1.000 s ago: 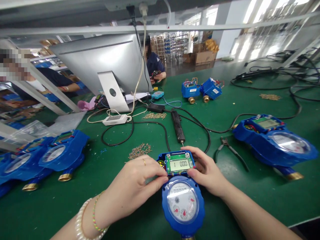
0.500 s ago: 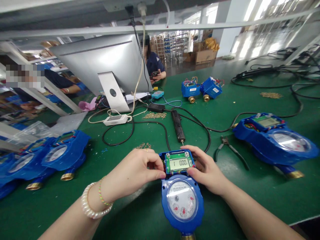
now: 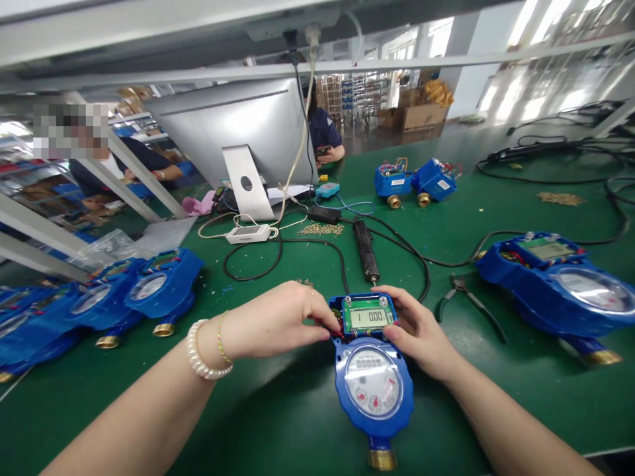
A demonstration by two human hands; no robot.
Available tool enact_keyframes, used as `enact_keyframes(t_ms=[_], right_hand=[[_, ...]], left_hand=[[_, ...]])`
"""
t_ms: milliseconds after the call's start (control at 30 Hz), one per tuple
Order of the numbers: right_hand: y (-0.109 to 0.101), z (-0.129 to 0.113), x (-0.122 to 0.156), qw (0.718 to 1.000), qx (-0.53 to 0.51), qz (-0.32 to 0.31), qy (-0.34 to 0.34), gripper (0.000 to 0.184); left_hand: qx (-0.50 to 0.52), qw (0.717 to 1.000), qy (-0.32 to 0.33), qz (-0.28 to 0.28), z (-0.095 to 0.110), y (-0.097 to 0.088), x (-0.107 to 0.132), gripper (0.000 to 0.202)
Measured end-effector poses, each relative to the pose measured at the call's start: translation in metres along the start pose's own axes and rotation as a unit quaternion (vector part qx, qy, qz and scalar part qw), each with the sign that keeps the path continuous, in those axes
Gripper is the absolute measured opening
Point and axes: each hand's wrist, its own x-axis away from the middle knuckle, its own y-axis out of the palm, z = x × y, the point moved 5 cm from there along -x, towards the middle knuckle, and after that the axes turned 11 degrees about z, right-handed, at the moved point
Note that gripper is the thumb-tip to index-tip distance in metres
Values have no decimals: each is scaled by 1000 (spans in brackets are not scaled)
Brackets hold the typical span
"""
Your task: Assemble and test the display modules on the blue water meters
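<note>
A blue water meter [image 3: 373, 390] lies on the green table [image 3: 278, 423] before me, its round dial toward me and a brass fitting at its near end. Its open top holds a green circuit board with a display [image 3: 369, 316] reading 1 000. My left hand [image 3: 278, 320] pinches at the board's left edge, where thin wires show. My right hand [image 3: 419, 334] grips the meter's right side, thumb on the board's corner.
Several more blue meters lie at the left [image 3: 149, 291] and one at the right [image 3: 560, 281]. An electric screwdriver [image 3: 366, 251], pliers [image 3: 471, 304], screw piles [image 3: 321, 229], cables and a monitor [image 3: 238, 135] are beyond. Other people sit behind the monitor.
My left hand has slid from across the meter's front to its left edge and now pinches there. The view has shifted, so the meter sits lower and more of it shows.
</note>
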Motion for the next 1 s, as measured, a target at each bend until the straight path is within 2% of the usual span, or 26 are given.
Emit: enact_keyframes(t_ms=[100, 267, 367, 533, 600, 700, 767, 833, 900, 1000], right_hand=[[1, 0, -1, 1000, -3, -2, -1, 53], [2, 2, -1, 1000, -7, -8, -2, 53], [2, 2, -1, 1000, -8, -10, -1, 53], [2, 1, -2, 1000, -7, -6, -4, 53], [2, 1, -3, 1000, -7, -6, -5, 52], [2, 1, -3, 1000, -7, -6, -4, 51], [2, 0, -3, 1000, -6, -5, -5, 51], [2, 0, -3, 1000, -5, -4, -6, 50], [1, 1, -2, 1000, -3, -3, -7, 50], [1, 1, -3, 1000, 2, -2, -8, 51]], left_hand=[[25, 999, 16, -12, -2, -3, 0, 16], [40, 998, -50, -26, -10, 1, -10, 5], [18, 997, -69, -28, -9, 2, -16, 14], [-61, 995, -63, -58, -3, 1, -29, 20], [-105, 991, -65, -58, -5, -1, -34, 29], [-153, 983, -77, -58, -10, -3, -43, 58], [-158, 981, -79, -79, -13, 0, -48, 71], [-141, 979, -74, -124, -13, 6, -50, 63], [-118, 977, -69, -162, -11, 13, -51, 44], [-91, 980, -65, -163, -10, 18, -50, 32]])
